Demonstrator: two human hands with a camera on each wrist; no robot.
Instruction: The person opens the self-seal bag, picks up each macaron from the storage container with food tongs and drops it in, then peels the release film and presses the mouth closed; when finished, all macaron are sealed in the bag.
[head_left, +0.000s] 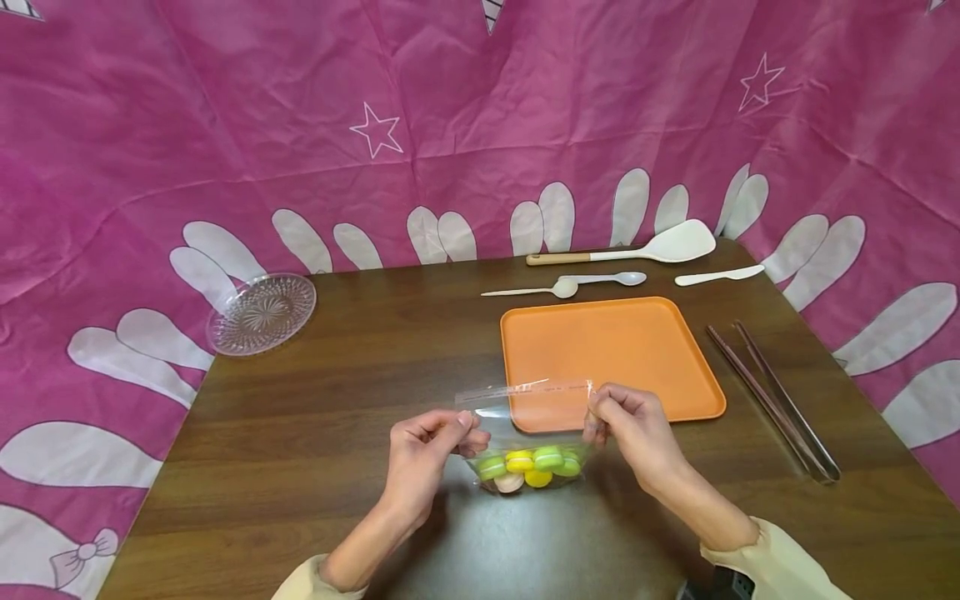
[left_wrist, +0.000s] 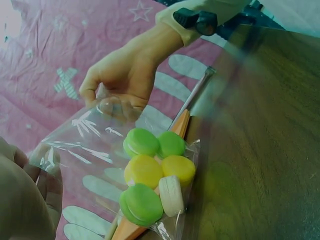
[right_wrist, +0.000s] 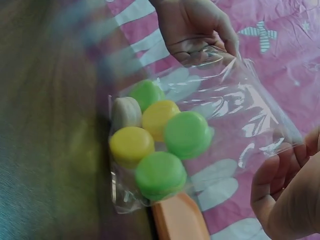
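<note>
L hand (head_left: 423, 454) pinches clear bag (head_left: 491, 427) at its L edge nr top, thumb agst fingers, gap narrow. R hand (head_left: 630, 425) pinches R edge likewise, so bag's stretched btwn the 2, top edge up. Bag's pos.: nr side of table (head_left: 337, 392), overlapping nr L corner of orange tray (head_left: 607, 350) in head view; can't tell if its bottom touches wood. Inside, bunched low: 3 green macs (head_left: 548, 457), 2 yellow macs (head_left: 519, 460), 1 cream mac (head_left: 508, 482).

Tray lies flat just beyond bag. Behind it: 2 spoons (head_left: 603, 278), then spatula (head_left: 618, 254) laid crosswise. White knife (head_left: 716, 277) R of spatula. Metal tongs (head_left: 767, 404) R of tray, legs apart, tips pointing away. Clear plate (head_left: 266, 312) at table's far L corner. Pink cloth (head_left: 465, 100) w/ white shapes & star outlines hangs behind. Pale sleeves (head_left: 772, 554) both arms.
</note>
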